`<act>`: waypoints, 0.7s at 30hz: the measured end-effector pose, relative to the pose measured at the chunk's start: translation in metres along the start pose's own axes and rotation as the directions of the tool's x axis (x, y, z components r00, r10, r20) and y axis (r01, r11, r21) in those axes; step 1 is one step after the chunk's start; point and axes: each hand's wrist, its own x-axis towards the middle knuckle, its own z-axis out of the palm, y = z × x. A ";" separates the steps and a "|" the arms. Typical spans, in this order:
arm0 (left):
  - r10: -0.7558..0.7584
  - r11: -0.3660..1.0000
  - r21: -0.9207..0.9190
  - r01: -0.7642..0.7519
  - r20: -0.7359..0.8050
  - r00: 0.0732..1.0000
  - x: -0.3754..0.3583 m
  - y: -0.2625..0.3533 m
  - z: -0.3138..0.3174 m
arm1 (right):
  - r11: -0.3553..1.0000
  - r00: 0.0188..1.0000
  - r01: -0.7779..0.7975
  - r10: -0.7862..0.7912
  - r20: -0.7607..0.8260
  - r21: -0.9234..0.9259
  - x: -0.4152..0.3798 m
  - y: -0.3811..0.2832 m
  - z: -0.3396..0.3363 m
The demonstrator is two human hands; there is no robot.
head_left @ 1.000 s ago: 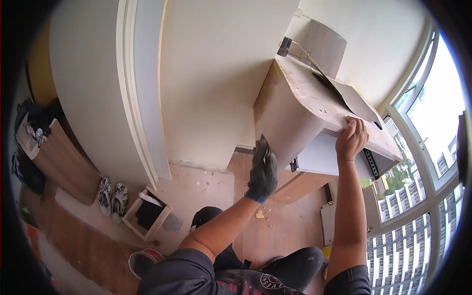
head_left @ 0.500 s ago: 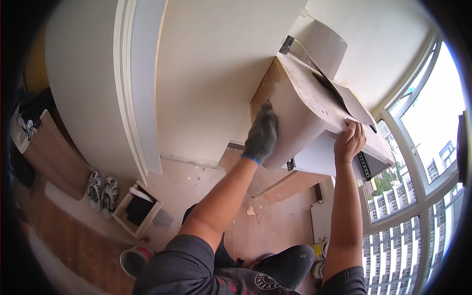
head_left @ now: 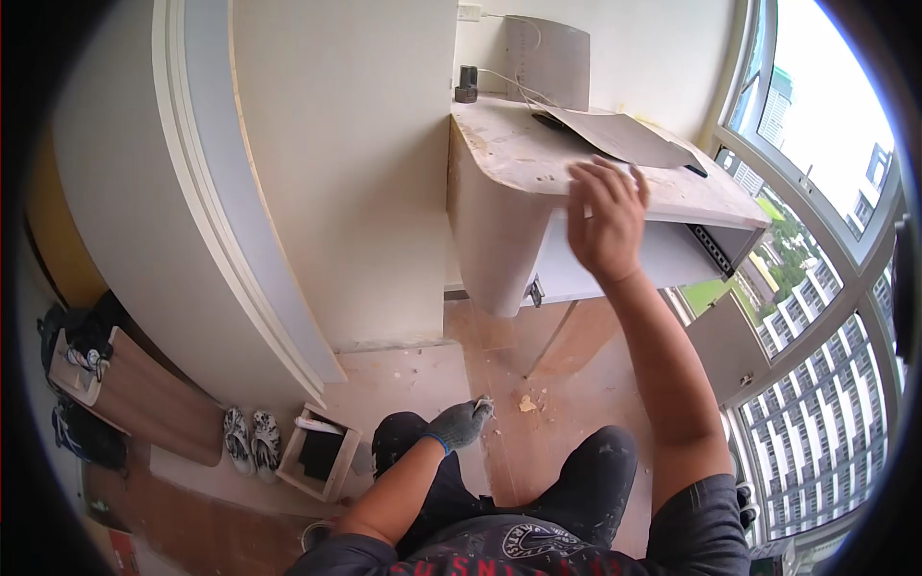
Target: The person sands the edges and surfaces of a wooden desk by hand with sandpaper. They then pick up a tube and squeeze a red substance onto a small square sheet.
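Observation:
My left hand [head_left: 459,425], in a grey work glove with a blue cuff, is low over my left knee. Its fingers are closed around something small and pale at the tips, and I cannot tell what it is. My bare right hand [head_left: 607,219] is raised in front of the desk [head_left: 504,163], fingers spread and bent, overlapping the front edge of its top. The desk has a scuffed, stained pale top, a rounded left corner and an open space under the top with a black drawer rail [head_left: 713,252]. A curled grey sheet [head_left: 629,139] lies on it.
A black charger-like device [head_left: 467,84] and a grey panel [head_left: 547,62] stand at the desk's back. Scraped flakes [head_left: 528,403] lie on the floor. To the left are a wooden box [head_left: 322,453] and patterned shoes [head_left: 252,444]. Windows [head_left: 797,374] line the right side.
My left hand has come away from the desk's curved side, down to my knee. My right hand has let go of the desk's front edge, fingers now spread. The view has shifted.

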 end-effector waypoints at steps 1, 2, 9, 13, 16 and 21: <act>-0.028 0.991 0.129 0.026 0.014 1.000 -0.004 0.001 -0.003 | 0.994 0.992 0.106 -0.106 0.070 0.006 0.003 -0.022 -0.002; -0.002 0.991 0.135 0.004 -0.019 1.000 0.002 -0.013 0.002 | 0.988 0.978 0.156 -0.158 0.140 0.025 0.001 -0.043 0.003; -0.044 0.945 0.325 0.036 0.016 0.999 -0.005 0.008 0.013 | 0.856 0.777 0.510 -0.415 0.473 -0.087 -0.086 -0.067 0.066; -0.085 0.936 0.345 0.072 0.022 0.996 -0.007 0.019 0.018 | 0.822 0.727 0.568 -0.471 0.500 -0.051 -0.137 -0.073 0.077; -0.040 0.930 0.366 0.034 0.010 0.999 -0.007 0.013 0.020 | 0.809 0.647 0.587 -0.498 0.577 0.039 -0.171 -0.079 0.079; -0.170 0.889 0.411 0.203 -0.114 0.979 -0.014 0.026 0.003 | 0.824 0.370 0.453 -0.521 0.769 0.341 -0.201 -0.090 0.064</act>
